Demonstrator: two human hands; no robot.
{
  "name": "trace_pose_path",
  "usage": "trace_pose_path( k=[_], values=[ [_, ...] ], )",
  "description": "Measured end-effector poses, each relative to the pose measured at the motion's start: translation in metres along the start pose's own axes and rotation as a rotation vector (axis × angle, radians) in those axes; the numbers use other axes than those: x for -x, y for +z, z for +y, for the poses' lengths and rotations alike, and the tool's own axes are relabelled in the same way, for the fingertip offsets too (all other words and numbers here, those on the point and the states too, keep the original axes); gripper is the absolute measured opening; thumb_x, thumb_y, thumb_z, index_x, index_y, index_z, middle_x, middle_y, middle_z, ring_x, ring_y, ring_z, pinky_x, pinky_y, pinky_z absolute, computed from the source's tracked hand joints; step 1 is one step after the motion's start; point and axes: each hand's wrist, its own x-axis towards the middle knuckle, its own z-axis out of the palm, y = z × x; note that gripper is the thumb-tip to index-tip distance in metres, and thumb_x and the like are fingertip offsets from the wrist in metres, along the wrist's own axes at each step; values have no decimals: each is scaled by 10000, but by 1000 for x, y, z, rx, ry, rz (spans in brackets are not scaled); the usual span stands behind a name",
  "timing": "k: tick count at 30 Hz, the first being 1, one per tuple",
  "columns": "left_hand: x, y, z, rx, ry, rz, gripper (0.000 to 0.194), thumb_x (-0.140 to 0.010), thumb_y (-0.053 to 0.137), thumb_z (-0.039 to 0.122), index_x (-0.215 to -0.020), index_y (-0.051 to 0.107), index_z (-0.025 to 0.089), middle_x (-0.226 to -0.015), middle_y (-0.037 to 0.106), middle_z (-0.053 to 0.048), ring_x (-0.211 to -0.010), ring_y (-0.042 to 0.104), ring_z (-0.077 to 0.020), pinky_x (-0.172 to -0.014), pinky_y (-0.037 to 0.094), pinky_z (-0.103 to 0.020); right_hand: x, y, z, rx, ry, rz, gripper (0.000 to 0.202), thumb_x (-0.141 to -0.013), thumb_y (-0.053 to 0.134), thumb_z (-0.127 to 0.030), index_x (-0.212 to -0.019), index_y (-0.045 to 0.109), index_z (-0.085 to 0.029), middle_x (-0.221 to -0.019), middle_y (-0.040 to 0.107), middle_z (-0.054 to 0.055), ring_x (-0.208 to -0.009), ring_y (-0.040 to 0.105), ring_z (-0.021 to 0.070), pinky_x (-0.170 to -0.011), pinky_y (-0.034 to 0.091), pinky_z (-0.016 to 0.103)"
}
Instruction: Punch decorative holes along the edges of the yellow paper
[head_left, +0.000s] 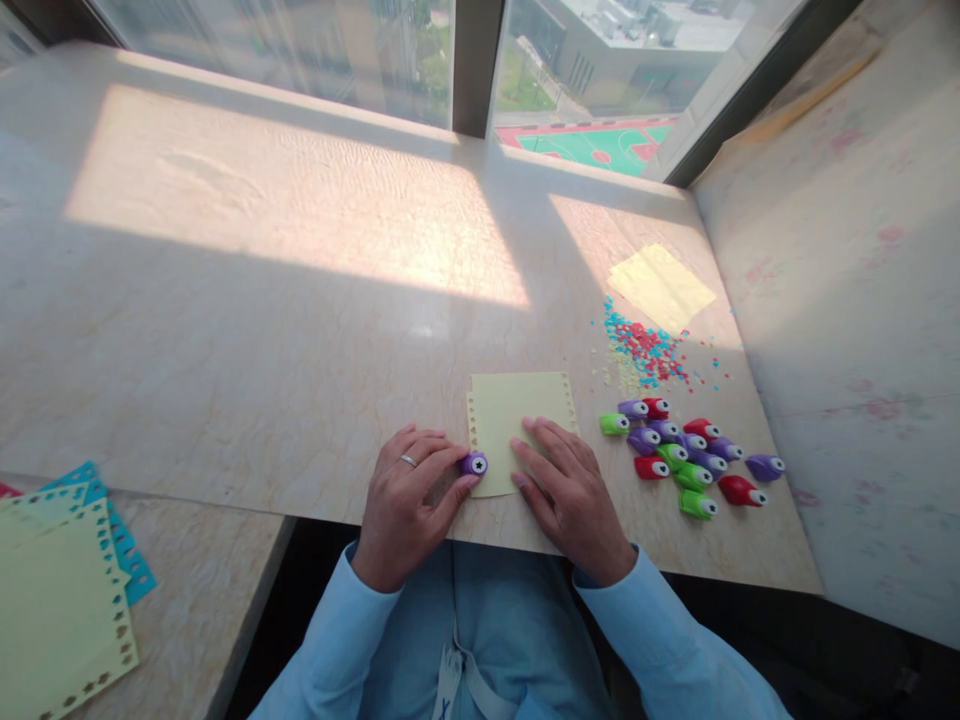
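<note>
A pale yellow paper (499,410) lies on the stone-patterned table near its front edge, with small cutouts along its left and right sides. My left hand (411,500) pinches a small purple punch (474,464) between thumb and fingers, at the paper's lower left edge. A star shape marks the punch's white top. Flat on the paper's right part rests my right hand (570,495), fingers spread and holding nothing. The hand covers the paper's lower right corner.
Several purple, red and green punches (694,476) lie at the right. Behind them are scattered paper bits (651,350) and yellow sheets (661,287). Punched yellow sheets (56,610) and blue ones (135,570) sit at the lower left. A window runs along the back.
</note>
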Motion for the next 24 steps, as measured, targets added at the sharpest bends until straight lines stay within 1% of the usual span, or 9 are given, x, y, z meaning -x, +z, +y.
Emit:
trace_pose_path(
  k=[11,16,19,22,24],
  values=[
    [0,-1,1,-4,-3,-7,172,-859,658,278,-1020,681,221,-969,709,-46,-1003,631,-223,-1038,413,-469,0,0,0,-35,14,7,310,-929,550,-239,-1222,642,-196,-1369,572,140,-1322,468,281,-1053,422,485],
    [1,-2,2,11,-20,3,229,-832,689,297,-1047,669,220,-1016,700,-53,-1019,626,-227,-1036,429,-473,-1,-1,1,-118,33,55,342,-916,577,-227,-1255,612,-198,-1359,578,138,-1302,487,279,-1050,430,492],
    [2,-2,2,45,-40,38,264,-825,696,302,-1073,656,219,-1044,695,-58,-1024,626,-229,-1041,437,-481,0,-5,2,-242,84,166,326,-903,586,-189,-1227,617,-211,-1306,608,128,-1240,537,267,-1026,454,488],
    [3,-1,1,90,-84,81,246,-837,681,294,-1070,659,221,-1045,696,-58,-1033,624,-229,-1041,442,-479,2,-10,3,-377,183,348,240,-907,561,-148,-1114,660,-218,-1163,669,101,-1119,609,243,-976,485,472],
    [4,0,0,133,-128,109,218,-849,666,291,-1055,666,219,-1041,697,-56,-1043,620,-223,-1039,442,-463,2,-11,4,-429,261,442,187,-913,550,-145,-1025,682,-216,-1072,693,81,-1045,637,229,-945,498,456]
  ],
)
